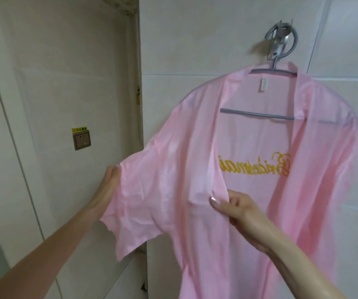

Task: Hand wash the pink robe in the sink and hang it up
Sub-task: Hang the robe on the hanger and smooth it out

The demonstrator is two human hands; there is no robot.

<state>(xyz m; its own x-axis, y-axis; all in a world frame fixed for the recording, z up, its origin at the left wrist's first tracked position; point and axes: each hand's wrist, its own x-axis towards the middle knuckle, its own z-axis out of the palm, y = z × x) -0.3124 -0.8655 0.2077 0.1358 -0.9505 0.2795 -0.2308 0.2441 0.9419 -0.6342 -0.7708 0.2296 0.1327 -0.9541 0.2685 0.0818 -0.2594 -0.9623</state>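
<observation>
Fingers (214, 203) of the right hand (237, 207) pinch the front edge of the pink robe (173, 169), while the left hand (110, 182) grips its sleeve end, held out sideways. The robe hangs open on a grey hanger (258, 114) hooked over a metal wall hook (281, 37) on the white tiled wall (195, 39). A wall socket (82, 139) sits well to the left.
</observation>
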